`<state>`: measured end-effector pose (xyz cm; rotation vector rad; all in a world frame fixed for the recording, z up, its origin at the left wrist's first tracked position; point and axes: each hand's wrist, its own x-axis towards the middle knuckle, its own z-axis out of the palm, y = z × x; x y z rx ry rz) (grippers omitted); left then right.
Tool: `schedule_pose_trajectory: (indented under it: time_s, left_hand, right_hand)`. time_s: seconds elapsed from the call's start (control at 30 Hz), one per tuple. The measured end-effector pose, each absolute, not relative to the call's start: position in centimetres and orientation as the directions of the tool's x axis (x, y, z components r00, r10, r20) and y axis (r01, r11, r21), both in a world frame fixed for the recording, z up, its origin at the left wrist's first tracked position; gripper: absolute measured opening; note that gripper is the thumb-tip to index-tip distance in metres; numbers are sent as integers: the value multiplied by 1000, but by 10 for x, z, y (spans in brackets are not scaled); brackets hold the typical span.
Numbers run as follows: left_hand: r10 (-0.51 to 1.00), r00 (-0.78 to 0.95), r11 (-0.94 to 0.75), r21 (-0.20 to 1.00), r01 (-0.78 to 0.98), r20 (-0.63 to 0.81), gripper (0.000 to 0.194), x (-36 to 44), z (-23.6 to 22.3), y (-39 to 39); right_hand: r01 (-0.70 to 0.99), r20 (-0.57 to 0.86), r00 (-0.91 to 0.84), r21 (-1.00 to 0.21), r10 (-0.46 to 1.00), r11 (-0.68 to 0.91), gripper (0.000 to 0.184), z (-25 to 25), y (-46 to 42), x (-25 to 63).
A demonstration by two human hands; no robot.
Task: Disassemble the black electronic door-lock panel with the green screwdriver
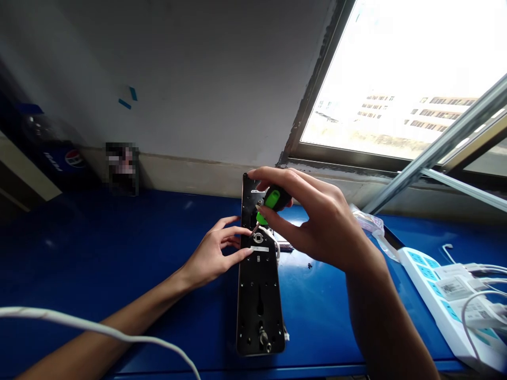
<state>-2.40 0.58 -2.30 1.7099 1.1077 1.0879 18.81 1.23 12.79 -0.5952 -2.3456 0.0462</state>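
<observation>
A long black door lock panel [259,295] stands lengthwise before me on the blue table, its inner side with several holes, a slot and a white label facing me. My right hand [317,216] is closed around a green and black screwdriver [272,199], whose shaft slants down to the panel just above a round fitting with a square hole [258,238]. From the left, my left hand [216,248] grips the panel's edge, thumb and forefinger near the screwdriver's tip. A white cable [276,245] loops over the panel's right side. Metal posts [264,338] stick out at its near end.
Small dark screws [309,266] lie right of the panel. A white power strip [428,285] with chargers and cords is at the right, near a clear plastic bag [370,221]. A Pepsi bottle [59,153] stands far left. Another white cable [99,330] crosses over my left forearm.
</observation>
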Motion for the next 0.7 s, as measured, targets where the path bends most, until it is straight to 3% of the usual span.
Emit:
schedule_pose_trajectory:
  time_s: [0.47,0.7]
  left_hand:
    - [949,248,-252,943,217,196,35,-25,-19,0]
    - [946,266,-240,950,201,183,37,-24,-17,-2]
  right_hand:
    - [443,702,-574,-166,421,881,42,123,13,186]
    - [475,787,-510,-77,346,876,22,116,14,181]
